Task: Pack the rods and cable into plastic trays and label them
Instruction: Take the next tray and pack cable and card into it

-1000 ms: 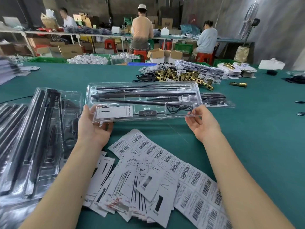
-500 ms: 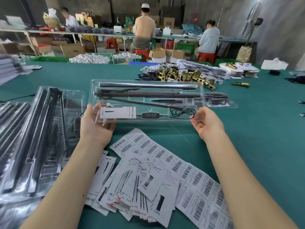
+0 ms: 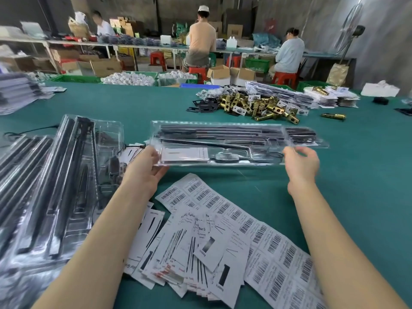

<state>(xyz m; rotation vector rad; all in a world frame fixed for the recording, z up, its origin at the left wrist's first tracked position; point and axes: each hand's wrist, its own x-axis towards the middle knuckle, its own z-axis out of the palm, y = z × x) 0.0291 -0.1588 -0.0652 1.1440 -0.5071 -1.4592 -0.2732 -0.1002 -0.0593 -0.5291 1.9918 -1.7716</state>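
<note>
The left hand [image 3: 149,166] and right hand [image 3: 301,164] each grip one end of the clear plastic tray [image 3: 219,142], holding it between them above the green worktop [image 3: 356,175]. Black rods [image 3: 214,130] and cable [image 3: 273,153] lie inside. Barcode labels [image 3: 256,228] lie below both hands.

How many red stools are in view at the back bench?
4. One stool stands unoccupied left of the standing-height worker in tan; one under that worker; one partly hidden just right of them; one under the worker in white. Others may be hidden.
</note>
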